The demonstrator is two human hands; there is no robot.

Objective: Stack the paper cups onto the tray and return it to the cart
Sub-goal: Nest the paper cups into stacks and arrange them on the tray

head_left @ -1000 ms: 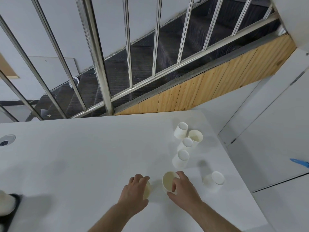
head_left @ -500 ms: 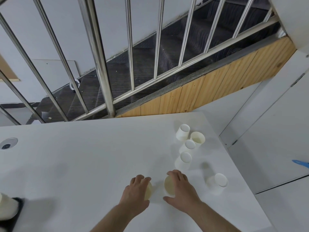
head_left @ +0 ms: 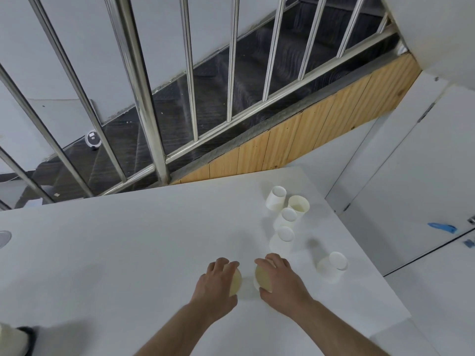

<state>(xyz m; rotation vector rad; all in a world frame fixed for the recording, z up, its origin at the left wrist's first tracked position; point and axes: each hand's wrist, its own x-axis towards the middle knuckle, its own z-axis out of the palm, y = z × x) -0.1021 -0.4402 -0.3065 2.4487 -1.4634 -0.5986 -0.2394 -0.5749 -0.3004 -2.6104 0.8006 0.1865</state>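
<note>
Each hand grips one paper cup on the white table: left hand (head_left: 214, 283) around the left cup (head_left: 236, 282), right hand (head_left: 280, 281) around the right cup (head_left: 262, 278), mouths facing, probably for nesting.

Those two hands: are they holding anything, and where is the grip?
Each grips a paper cup by its side wall: the left hand one cup, the right hand another.
</note>
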